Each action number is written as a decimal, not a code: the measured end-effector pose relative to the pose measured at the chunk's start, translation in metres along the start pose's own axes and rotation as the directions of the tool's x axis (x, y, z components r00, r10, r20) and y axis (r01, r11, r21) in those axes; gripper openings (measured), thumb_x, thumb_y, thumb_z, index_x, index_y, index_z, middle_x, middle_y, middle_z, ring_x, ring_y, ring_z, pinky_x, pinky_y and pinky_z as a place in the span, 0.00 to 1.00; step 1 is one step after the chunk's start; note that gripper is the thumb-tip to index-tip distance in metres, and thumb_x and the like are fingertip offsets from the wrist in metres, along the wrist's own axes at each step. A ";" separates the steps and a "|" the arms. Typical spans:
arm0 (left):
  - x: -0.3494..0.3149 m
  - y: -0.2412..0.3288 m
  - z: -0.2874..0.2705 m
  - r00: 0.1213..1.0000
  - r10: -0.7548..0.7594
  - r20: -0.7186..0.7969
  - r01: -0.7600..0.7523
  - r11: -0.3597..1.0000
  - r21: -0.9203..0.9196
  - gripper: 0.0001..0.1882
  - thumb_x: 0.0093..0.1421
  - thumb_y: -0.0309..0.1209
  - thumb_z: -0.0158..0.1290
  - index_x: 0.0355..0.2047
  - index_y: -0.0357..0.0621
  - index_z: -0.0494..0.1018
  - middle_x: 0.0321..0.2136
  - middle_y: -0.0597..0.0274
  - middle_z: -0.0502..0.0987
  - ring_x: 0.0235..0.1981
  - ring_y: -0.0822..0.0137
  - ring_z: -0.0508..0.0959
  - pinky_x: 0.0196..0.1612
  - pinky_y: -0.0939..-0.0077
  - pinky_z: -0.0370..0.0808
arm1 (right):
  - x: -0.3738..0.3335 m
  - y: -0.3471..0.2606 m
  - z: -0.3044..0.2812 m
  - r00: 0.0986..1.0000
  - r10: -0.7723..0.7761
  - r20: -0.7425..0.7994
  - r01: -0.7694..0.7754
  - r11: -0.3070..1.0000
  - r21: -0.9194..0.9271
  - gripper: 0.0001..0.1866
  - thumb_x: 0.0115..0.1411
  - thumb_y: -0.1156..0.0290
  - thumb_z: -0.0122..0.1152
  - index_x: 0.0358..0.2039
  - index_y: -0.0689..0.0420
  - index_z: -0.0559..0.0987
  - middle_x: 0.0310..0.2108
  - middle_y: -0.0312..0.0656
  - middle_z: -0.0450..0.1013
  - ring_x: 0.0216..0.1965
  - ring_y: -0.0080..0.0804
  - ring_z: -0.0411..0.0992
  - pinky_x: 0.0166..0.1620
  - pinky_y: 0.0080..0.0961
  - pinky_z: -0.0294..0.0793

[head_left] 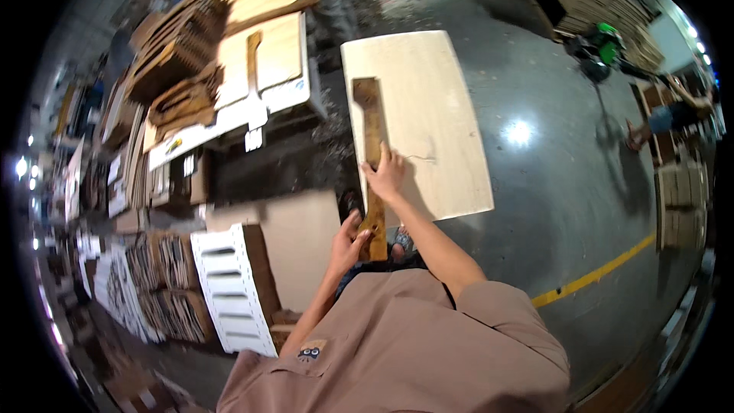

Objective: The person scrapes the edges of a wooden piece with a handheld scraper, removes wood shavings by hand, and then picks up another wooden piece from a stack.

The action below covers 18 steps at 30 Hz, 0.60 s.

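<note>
A long brown wooden piece (pixel 371 126), wider at both ends and with dark knots, lies lengthwise before me over a pale wooden board (pixel 436 122). Its near end juts past the board's edge toward my body. Round that near end my left hand (pixel 349 245) is closed, thumb on top. Farther up, my right hand (pixel 388 176) grips the middle of the piece, with thumb and fingers on either side. A thin dark mark shows on the board to the right of that hand.
At left stands a table (pixel 284 107) with stacked brown wooden parts (pixel 180 46) and a similar long piece (pixel 253 61). Nearer are a white slotted panel (pixel 233 283) and a cardboard sheet (pixel 306 237). A person (pixel 661 118) stands far right beside stacked boards (pixel 680 199). A yellow line (pixel 596 271) crosses the floor.
</note>
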<state>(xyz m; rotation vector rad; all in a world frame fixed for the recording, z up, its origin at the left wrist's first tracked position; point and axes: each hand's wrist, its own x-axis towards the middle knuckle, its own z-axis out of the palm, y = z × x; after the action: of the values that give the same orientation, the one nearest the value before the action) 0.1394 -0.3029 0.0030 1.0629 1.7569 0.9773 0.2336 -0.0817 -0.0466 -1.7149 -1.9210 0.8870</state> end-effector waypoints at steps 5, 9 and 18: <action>0.037 -0.006 0.012 0.995 -0.066 -0.081 0.066 0.998 0.000 0.41 0.72 0.39 0.67 0.79 0.41 0.62 0.46 0.51 0.87 0.43 0.64 0.85 0.48 0.63 0.81 | -0.003 -0.001 -0.009 0.940 -0.341 -0.011 0.332 0.921 -0.203 0.54 0.66 0.41 0.70 0.83 0.55 0.60 0.82 0.48 0.55 0.82 0.57 0.49 0.81 0.63 0.43; 0.053 -0.013 0.020 0.978 0.043 -0.204 0.033 0.934 0.355 0.37 0.65 0.25 0.62 0.74 0.40 0.65 0.51 0.40 0.86 0.49 0.36 0.85 0.54 0.44 0.81 | 0.019 -0.018 -0.001 0.909 -0.416 -0.020 0.389 0.865 -0.315 0.45 0.71 0.45 0.63 0.82 0.51 0.63 0.83 0.45 0.56 0.84 0.56 0.46 0.84 0.59 0.39; 0.017 -0.022 -0.023 0.838 -0.543 0.052 0.434 0.606 -0.667 0.16 0.71 0.42 0.68 0.41 0.44 0.78 0.30 0.63 0.78 0.30 0.69 0.79 0.31 0.69 0.77 | 0.028 -0.036 -0.007 0.945 -0.327 0.030 0.295 0.806 -0.512 0.40 0.77 0.43 0.49 0.83 0.46 0.61 0.84 0.43 0.55 0.85 0.48 0.48 0.85 0.51 0.42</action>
<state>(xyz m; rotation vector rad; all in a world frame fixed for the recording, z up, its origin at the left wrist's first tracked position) 0.1075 -0.2988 -0.0135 0.0220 1.4944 1.1972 0.2083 -0.0541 -0.0191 -1.5800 -2.4563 0.1993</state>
